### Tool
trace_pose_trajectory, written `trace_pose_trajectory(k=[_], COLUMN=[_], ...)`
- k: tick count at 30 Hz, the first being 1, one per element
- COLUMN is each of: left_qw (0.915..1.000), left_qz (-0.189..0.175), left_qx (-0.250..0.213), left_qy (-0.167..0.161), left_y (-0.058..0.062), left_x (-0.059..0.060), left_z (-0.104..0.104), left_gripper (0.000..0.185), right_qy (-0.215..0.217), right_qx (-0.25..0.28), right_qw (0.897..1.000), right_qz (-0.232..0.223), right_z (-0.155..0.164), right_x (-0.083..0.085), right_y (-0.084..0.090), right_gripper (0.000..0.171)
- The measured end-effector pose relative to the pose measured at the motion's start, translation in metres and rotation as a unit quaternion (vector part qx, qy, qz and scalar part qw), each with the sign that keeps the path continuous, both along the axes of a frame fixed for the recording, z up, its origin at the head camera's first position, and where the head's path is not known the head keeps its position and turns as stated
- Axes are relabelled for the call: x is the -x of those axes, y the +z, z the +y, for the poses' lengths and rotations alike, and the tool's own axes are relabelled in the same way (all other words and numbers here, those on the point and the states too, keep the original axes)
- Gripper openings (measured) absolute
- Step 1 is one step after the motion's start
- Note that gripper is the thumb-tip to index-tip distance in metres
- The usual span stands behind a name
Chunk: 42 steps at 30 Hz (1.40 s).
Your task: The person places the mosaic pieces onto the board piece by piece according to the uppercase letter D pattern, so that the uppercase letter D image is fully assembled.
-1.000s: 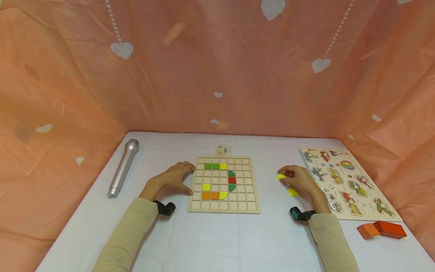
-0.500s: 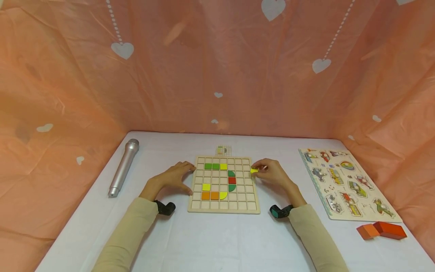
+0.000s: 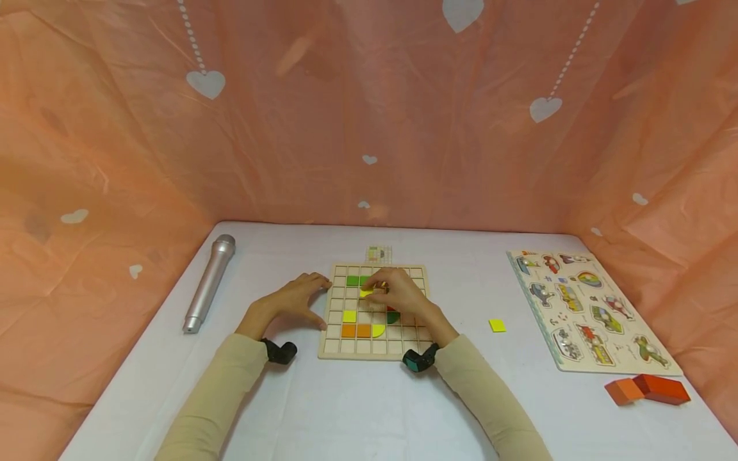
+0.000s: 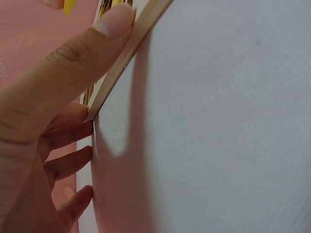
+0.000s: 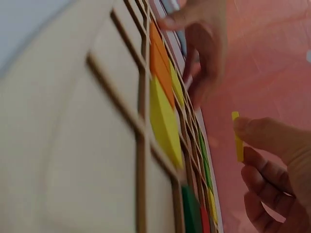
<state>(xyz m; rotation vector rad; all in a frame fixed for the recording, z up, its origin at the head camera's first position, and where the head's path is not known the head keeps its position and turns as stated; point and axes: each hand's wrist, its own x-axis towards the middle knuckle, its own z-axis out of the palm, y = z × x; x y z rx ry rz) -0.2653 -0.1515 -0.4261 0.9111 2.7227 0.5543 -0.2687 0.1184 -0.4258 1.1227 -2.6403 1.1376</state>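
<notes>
A wooden grid board (image 3: 412, 349) lies mid-table with green, yellow, orange and red tiles set in it. My right hand (image 3: 398, 293) hovers over the board's upper middle and pinches a small yellow tile (image 3: 366, 293) (image 5: 237, 137) between thumb and fingers. My left hand (image 3: 296, 299) rests at the board's left edge, its thumb (image 4: 82, 53) pressed against the rim (image 4: 127, 56) and the fingers spread flat. Another yellow tile (image 3: 497, 325) lies loose on the table to the right of the board.
A silver microphone (image 3: 209, 282) lies at the left. A picture peg puzzle (image 3: 588, 309) sits at the right, with orange blocks (image 3: 647, 389) near the front right corner. A small pattern card (image 3: 378, 254) lies behind the board. Pink sheeting walls the table.
My right hand carried a yellow tile leftward from the table beside the peg puzzle to above the board's upper middle. The left hand stayed in place.
</notes>
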Motion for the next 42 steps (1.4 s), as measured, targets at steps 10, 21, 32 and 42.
trace_pose_trajectory(k=[10,21,32,42], left_qw=[1.0000,1.0000,0.9999,1.0000], left_qz=[-0.006,-0.002,0.008,0.003], left_qx=[0.003,0.003,-0.003,0.004], left_qy=[-0.001,-0.005,-0.014,-0.004], left_y=[0.000,-0.002,-0.002,-0.002], left_x=[0.001,0.002,0.003,0.001], left_z=[0.000,0.000,-0.001,0.000], left_gripper=[0.089,0.089,0.088,0.089], right_qy=[0.001,0.017,0.033,-0.012], right_qx=[-0.024,-0.056,-0.053,-0.013], right_qw=[0.999,0.998,0.998,1.000], right_qz=[-0.023,0.008,0.030,0.000], right_z=[-0.030,-0.033,-0.027,0.022], right_x=[-0.002,0.000,-0.001,-0.002], right_y=[-0.009,-0.017,-0.015,0.001], right_gripper=[0.015,0.008,0.011,0.022])
